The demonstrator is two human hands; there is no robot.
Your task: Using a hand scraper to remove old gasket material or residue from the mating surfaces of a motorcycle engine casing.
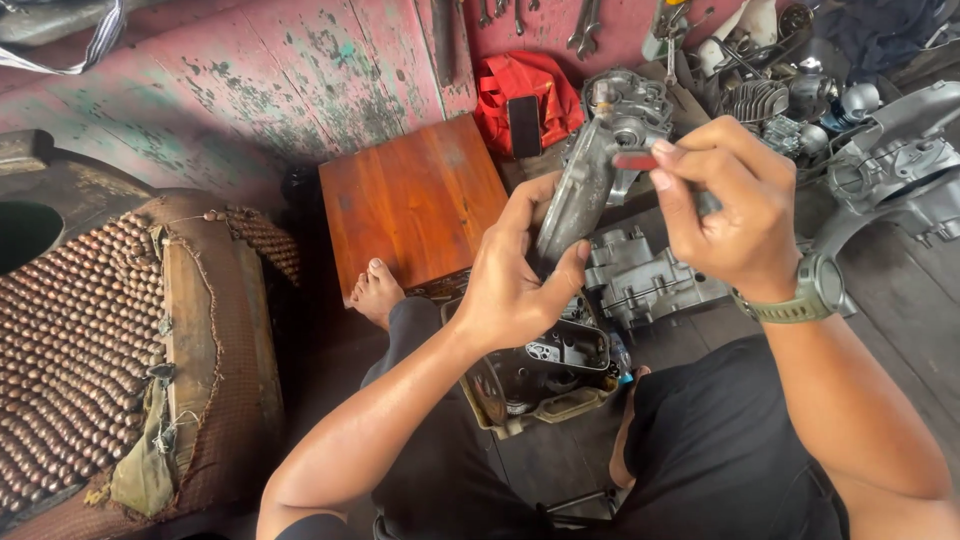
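Observation:
My left hand (517,275) grips the lower edge of a grey metal engine cover (600,160) and holds it up, tilted, in front of me. My right hand (725,205), with an olive watch on the wrist, pinches a small red tool (634,160) against the cover's upper side. Below the hands, between my knees, another engine casing (555,370) lies on the floor.
A grey crankcase half (650,280) lies on the floor ahead. A wooden box (415,200) stands at centre left, with a red bag and a dark phone (524,125) behind it. A beaded seat (90,340) fills the left. Engine parts (880,160) pile at the right; wrenches hang on the wall.

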